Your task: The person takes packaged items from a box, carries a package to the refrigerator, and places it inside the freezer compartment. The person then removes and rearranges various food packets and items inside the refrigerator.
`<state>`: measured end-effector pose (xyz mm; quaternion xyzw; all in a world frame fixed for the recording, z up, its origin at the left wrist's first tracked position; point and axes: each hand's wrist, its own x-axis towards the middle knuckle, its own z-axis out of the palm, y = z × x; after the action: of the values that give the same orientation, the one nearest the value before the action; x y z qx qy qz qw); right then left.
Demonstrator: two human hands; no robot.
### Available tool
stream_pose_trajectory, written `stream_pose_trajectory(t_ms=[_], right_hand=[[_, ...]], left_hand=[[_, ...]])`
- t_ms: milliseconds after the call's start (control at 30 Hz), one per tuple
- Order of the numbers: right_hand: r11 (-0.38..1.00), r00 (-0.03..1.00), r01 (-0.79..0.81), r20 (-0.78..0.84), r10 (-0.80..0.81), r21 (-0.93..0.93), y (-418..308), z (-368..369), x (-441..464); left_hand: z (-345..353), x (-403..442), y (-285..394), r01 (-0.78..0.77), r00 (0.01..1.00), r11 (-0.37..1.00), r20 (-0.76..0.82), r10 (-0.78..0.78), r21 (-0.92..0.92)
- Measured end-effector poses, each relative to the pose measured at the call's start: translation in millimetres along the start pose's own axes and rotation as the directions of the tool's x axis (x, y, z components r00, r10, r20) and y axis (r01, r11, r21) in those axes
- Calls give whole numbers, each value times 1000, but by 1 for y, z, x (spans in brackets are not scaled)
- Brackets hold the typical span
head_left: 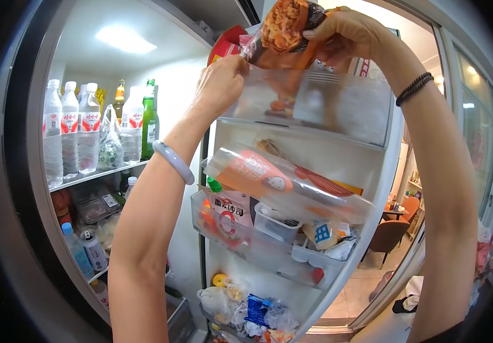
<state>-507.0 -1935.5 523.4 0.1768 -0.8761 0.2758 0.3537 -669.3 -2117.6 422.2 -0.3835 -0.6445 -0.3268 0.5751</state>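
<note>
At the top of the open fridge door, a shiny food packet [285, 26] with a picture of orange-brown food sticks up above the upper clear door bin [343, 108]. My right hand [352, 37], wearing a dark beaded bracelet, is closed on the packet's right side, with the thumb on its front. My left hand [221, 83], with a pale bangle on the wrist, is closed at the packet's lower left edge, by the bin's rim. The packet's lower part shows blurred through the bin wall. Beside my left hand is a red package [226, 46].
A clear bag with orange print [258, 174] lies across the middle door bin [241, 240], which holds a sauce pouch [229, 211] and a plastic tub [277, 223]. Several water bottles [88, 134] stand on the left shelf. Bagged items [246, 303] fill the lower door bin.
</note>
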Motion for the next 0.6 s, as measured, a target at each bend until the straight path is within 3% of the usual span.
stream_pose_trajectory(t_ms=[33, 67, 100, 233, 267, 333, 367, 433, 467, 533, 600], right_hand=[[1000, 1000, 1, 7, -1, -2, 2, -4, 9], [997, 984, -75, 161, 72, 15, 0, -6, 14], [988, 940, -152, 312, 139, 18, -1, -7, 19], [966, 947, -120, 267, 181, -229, 0, 8, 33], [965, 946, -119, 268, 181, -232, -1, 13, 33], [935, 989, -67, 102, 108, -349, -1, 24, 31], [935, 989, -66, 104, 108, -348, -1, 27, 27], [918, 964, 118, -180, -198, -379, -1, 31, 19], [930, 937, 148, -251, -241, -337, 1, 33, 24], [883, 956, 161, -155, -251, -442, 7, 37, 32], [686, 937, 294, 58, -345, -665, 15, 46, 43]], left_hand=[[-2, -2, 0, 67, 997, 996, -34, -69, -59], [-3, -1, -7, 71, 997, 996, -38, -74, -57], [-6, 3, -14, 98, 990, 980, -86, -114, -176], [-1, 22, -31, 61, 989, 858, -83, -120, -510], [-2, 22, -26, 62, 989, 857, -85, -123, -511], [-3, 23, -15, -57, 997, 977, -65, 44, -204], [-2, 24, -19, -54, 997, 978, -65, 42, -203], [-3, 29, -28, -40, 999, 967, -9, 39, -250], [-6, 29, -27, -37, 999, 968, -7, 37, -248], [-13, 28, -28, 107, 989, 859, 145, -39, -500], [-24, 20, -16, 158, 984, 849, 148, -95, -504]])
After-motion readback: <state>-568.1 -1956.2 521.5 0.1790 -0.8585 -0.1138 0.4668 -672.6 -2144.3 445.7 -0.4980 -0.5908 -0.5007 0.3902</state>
